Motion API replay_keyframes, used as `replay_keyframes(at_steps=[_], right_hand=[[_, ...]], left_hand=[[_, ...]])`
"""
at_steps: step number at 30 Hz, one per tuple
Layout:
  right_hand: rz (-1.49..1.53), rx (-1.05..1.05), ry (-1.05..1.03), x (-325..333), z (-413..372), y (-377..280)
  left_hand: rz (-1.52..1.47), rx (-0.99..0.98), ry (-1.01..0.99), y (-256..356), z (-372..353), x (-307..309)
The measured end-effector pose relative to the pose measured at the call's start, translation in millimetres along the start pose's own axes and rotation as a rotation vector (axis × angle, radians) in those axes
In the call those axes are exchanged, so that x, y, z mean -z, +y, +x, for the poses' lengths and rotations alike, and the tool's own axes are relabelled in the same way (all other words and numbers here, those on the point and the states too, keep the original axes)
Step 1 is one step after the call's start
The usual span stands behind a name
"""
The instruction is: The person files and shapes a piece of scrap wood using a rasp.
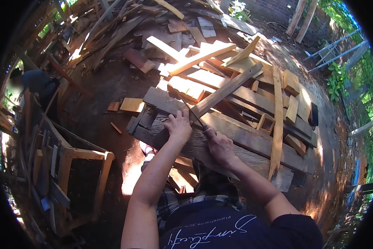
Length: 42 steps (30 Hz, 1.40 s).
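Observation:
My right hand (220, 145) is closed round the handle of a narrow-bladed tool (196, 118), which looks like a saw seen edge-on. Its dark blade points away from me and crosses the near end of a long wooden strip (228, 90). Just left of the blade, my left hand (179, 126) presses down with fingers spread, fingertips close to the strip's end. What lies under that palm is hidden. Beneath both hands is a rough, weathered plank bench (186, 147). A sunlit wood block (185, 88) sits beyond the blade.
Loose boards and offcuts cover the bench, including a long pale slat (277, 124). A dark phone-like object (314, 114) lies at the right edge. At left stand a wooden frame (87, 154) and a person in dark clothing (41, 85). Scrap timber (124, 31) is piled behind.

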State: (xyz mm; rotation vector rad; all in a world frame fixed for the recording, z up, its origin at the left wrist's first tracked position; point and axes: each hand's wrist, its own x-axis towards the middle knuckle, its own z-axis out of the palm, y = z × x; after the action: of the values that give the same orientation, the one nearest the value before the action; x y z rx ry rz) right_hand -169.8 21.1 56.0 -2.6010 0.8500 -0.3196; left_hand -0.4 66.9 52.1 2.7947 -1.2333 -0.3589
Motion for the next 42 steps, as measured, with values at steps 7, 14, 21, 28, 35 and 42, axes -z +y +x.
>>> replay_keyframes(at_steps=[7,14,21,28,35,42], right_hand=[[0.015,0.013,0.07,-17.7,43.0,-17.0],[0.016,-0.011,0.0,-6.3,15.9,-6.1],[0.023,0.004,-0.004,-5.3,21.5,-8.6],[0.047,0.054,0.052,-5.7,28.9,-10.3],[0.015,0.052,-0.016,2.2,18.9,-8.3],[0.02,0.022,0.019,-8.9,31.5,-9.5]], left_hand=[[0.031,0.01,-0.065,0.3,-2.9,4.5],[-0.01,-0.002,-0.022,1.9,-3.5,-4.1],[0.053,-0.004,0.011,0.9,-3.8,-3.8],[0.023,0.008,0.012,1.5,-3.5,-4.7],[-0.025,0.038,-0.028,2.8,-3.5,-2.3],[-0.007,0.014,-0.026,3.8,-4.6,-5.4]])
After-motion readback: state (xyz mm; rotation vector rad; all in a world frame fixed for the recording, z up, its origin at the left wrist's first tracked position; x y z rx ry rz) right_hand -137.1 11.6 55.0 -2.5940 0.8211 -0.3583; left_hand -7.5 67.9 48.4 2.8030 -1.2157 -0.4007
